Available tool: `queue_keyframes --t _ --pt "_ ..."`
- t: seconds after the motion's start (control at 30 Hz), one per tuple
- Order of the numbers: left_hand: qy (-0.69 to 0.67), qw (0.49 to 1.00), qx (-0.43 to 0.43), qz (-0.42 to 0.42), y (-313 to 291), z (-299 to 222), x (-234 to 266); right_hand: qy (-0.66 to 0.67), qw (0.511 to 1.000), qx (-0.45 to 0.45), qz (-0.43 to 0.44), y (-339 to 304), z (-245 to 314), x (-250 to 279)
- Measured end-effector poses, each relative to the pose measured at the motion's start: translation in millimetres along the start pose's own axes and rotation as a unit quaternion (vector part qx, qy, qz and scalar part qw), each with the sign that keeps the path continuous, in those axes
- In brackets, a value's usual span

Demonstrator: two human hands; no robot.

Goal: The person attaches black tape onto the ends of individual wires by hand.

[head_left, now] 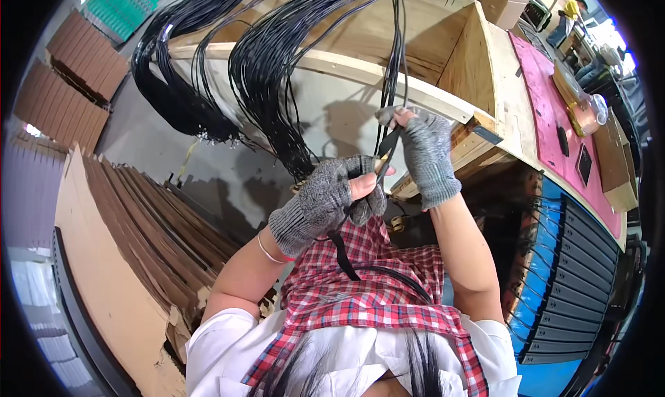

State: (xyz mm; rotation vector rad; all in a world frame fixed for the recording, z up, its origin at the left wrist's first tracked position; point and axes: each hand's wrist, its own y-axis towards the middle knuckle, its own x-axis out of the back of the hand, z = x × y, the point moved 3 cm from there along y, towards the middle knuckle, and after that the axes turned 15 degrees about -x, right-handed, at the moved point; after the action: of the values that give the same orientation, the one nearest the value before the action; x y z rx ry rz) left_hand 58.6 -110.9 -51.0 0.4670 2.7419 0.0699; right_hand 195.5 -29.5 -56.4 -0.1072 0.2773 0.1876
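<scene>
My left hand [322, 199], in a grey fingerless glove, is closed around thin black cables [395, 57] that run down from above over the wooden box. A small yellowish tip shows at its thumb; what that is I cannot make out. Below this hand dangles a flat black strip [343, 257], close to my checked apron [367, 286]. My right hand [428, 147], gloved alike, pinches the same cables a little higher up, beside the box's corner. Left of my hands, a thick bundle of black cables [260, 71] droops over the box's edge, with another bundle [170, 95] farther left.
The open wooden box [478, 57] stands ahead. Brown cardboard sheets [149, 224] lean at the left. To the right, a pink mat [547, 113] bears a phone [584, 165], and black slatted panels [578, 279] sit by a blue surface. People [569, 19] work far off.
</scene>
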Motion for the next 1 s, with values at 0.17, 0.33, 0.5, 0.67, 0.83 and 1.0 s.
queue_keyframes --t 0.17,0.33,0.5,0.67,0.83,1.0 --pt "0.061 0.996 0.046 -0.044 -2.3 0.3 -4.4 -0.069 0.996 0.009 -0.050 -11.5 -1.9 -0.9" --pt "-0.021 0.994 0.099 -0.033 -3.0 6.7 -9.5 -0.042 0.996 -0.032 -0.069 -20.2 -9.1 3.0" --pt "0.018 0.997 0.030 -0.069 -4.8 13.1 0.1 -0.084 0.994 -0.052 -0.049 -17.6 -14.0 -1.8" --pt "0.052 0.987 -0.032 -0.145 -6.1 5.8 -1.0 -0.066 0.995 -0.050 0.054 -21.0 -35.5 -8.0" --pt "0.199 0.979 0.039 -0.001 -5.1 4.6 30.7 -0.193 0.977 -0.059 0.068 -12.1 -32.7 -9.4" --pt "0.414 0.810 -0.397 0.122 69.3 -36.5 47.2 -0.391 0.916 0.010 0.085 -8.1 2.0 -38.9"
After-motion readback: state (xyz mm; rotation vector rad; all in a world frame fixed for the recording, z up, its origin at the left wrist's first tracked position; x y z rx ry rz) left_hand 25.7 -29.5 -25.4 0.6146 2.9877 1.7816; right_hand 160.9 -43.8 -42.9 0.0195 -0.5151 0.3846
